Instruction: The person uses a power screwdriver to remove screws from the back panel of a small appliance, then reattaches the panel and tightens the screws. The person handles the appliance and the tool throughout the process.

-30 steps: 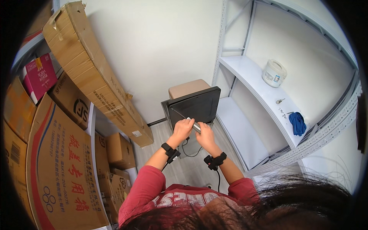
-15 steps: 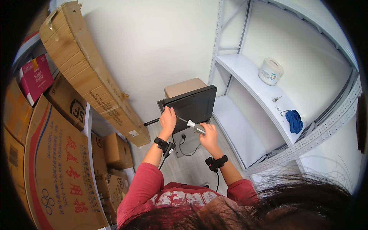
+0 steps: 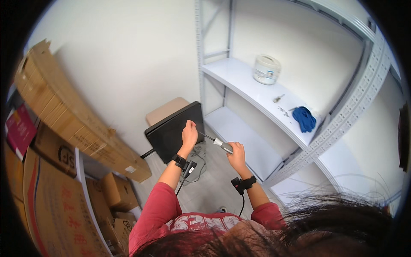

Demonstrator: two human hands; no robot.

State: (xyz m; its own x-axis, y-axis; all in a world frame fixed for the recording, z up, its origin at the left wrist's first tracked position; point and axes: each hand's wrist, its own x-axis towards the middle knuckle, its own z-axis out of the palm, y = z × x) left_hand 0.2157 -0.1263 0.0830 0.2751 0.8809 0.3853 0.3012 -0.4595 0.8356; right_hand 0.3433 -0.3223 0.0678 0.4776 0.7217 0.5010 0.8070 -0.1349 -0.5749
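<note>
My right hand (image 3: 236, 157) is closed round the grey-and-white handle of a screwdriver (image 3: 223, 145). Its thin shaft points up and left to my left hand (image 3: 189, 134), where the fingers are pinched together beside the tip. Whatever they hold, if anything, is too small to make out. Behind both hands stands a black flat panel (image 3: 173, 130), like a monitor, tilted in front of a beige padded seat or box (image 3: 167, 109). My left fingers overlap the panel's face; whether they touch it I cannot tell.
On the grey shelf (image 3: 231, 68) to the right are a white tub (image 3: 266, 70), a small metal piece (image 3: 278, 98), several tiny loose parts (image 3: 283, 112) and a bundled blue cloth (image 3: 304, 119). Cardboard boxes (image 3: 118, 191) and a long upright carton (image 3: 64, 103) fill the left side. A cable (image 3: 201, 169) lies below the panel.
The view has turned right, so the panel, shelf and cartons sit further left. My hands stay close to their former place in the picture, the screwdriver still in the right one.
</note>
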